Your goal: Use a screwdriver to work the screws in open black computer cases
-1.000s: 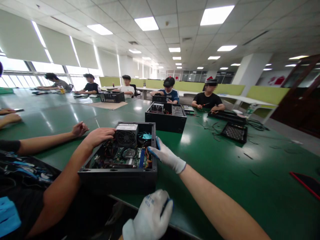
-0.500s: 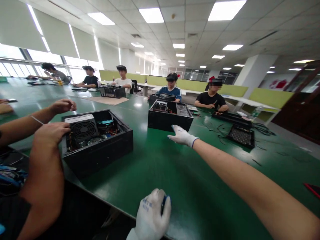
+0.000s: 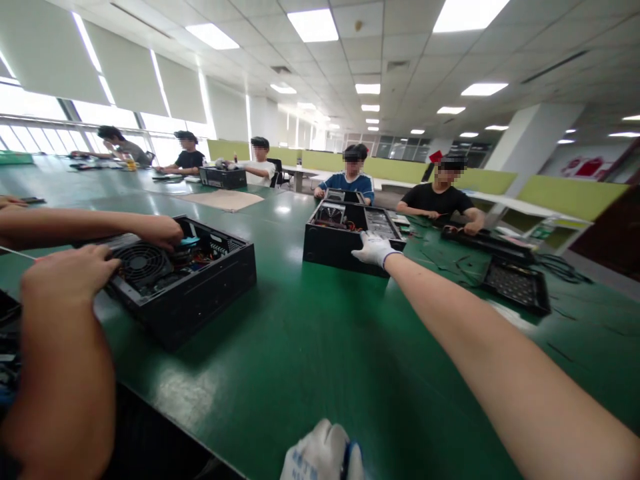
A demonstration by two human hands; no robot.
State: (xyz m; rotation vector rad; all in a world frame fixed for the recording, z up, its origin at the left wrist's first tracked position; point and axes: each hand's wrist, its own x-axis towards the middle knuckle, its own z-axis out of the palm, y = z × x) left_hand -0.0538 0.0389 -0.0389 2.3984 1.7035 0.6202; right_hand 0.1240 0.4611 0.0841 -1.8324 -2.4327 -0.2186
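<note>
Green tabletop [image 3: 280,347] lies open between our left hand [image 3: 323,455], near its edge, and the open computer case [image 3: 330,248] beyond. We record our right hand [image 3: 375,251] with fingers closed over the case's near rim; our left grip we cannot tell.

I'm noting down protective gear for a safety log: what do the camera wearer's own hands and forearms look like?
Both hands wear whitish gloves. The left hand has blue printing on the back and blue showing along the inner side of the fingers; the right hand has a thin blue edge at the cuff. The right forearm has no sleeve in view; the left forearm is out of view.
</note>
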